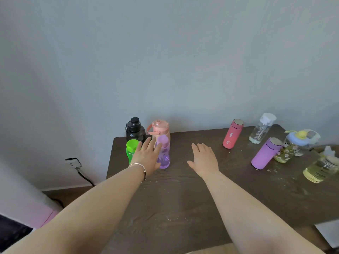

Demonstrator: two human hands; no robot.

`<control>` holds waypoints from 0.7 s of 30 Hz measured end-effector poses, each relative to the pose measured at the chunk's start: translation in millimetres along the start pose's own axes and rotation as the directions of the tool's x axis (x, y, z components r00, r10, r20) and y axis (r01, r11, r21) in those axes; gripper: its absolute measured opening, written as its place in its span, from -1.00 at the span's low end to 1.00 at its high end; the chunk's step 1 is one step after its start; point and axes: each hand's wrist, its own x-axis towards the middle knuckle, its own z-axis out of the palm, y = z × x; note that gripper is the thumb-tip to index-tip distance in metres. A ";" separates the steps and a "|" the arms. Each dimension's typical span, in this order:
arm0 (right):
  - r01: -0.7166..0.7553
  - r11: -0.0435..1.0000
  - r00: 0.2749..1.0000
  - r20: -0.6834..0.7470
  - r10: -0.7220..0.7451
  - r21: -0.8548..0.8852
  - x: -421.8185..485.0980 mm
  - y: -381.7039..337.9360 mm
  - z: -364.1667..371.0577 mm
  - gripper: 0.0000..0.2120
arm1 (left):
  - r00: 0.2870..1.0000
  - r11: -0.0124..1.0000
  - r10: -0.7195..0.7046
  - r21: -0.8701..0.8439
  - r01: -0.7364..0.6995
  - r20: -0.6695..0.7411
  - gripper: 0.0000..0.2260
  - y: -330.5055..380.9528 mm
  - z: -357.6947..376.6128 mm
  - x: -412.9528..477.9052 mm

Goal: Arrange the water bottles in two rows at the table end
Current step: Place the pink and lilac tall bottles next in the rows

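Note:
At the far left end of the dark table (183,198) stand a black bottle (135,130) and a pink handled bottle (160,129) by the wall, with a green bottle (131,149) and a clear purple bottle (163,154) in front of them. My left hand (146,155) hovers open between the green and purple bottles, fingers spread, thumb near the purple one. My right hand (204,158) is open, palm down over the table, holding nothing. To the right stand a red flask (232,133), a clear bottle with a white cap (262,129) and a purple flask (266,154).
Further right are a floral bottle with a blue and yellow lid (291,149) and a yellowish clear bottle (320,168) near the right edge. A wall socket with a black cable (73,163) sits left of the table. The grey wall runs right behind the table.

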 end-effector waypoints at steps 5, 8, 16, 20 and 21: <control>-0.033 0.999 0.999 0.007 0.033 0.030 -23.1 73.3 2.8 -0.26 | 1.000 0.999 0.002 0.054 -0.002 0.001 -0.30 62.7 -5.7 17.6; -0.067 0.997 0.998 0.013 0.066 0.045 -37.9 130.4 1.1 -0.26 | 1.000 0.996 0.001 0.091 -0.003 0.014 -0.27 114.7 -8.1 25.0; -0.106 0.991 0.994 0.003 0.106 0.082 -64.8 253.9 -4.5 -0.26 | 1.000 0.998 -0.011 0.064 0.010 0.015 -0.28 241.1 -22.2 58.5; -0.105 0.992 0.994 -0.026 0.107 0.072 -68.1 291.7 -10.3 -0.29 | 1.000 0.999 -0.006 0.048 0.005 0.006 -0.29 283.9 -30.7 73.2; -0.105 0.991 0.994 -0.036 0.108 0.079 -67.3 298.3 -12.6 -0.29 | 1.000 0.999 -0.002 0.045 0.002 0.005 -0.29 291.5 -32.5 76.8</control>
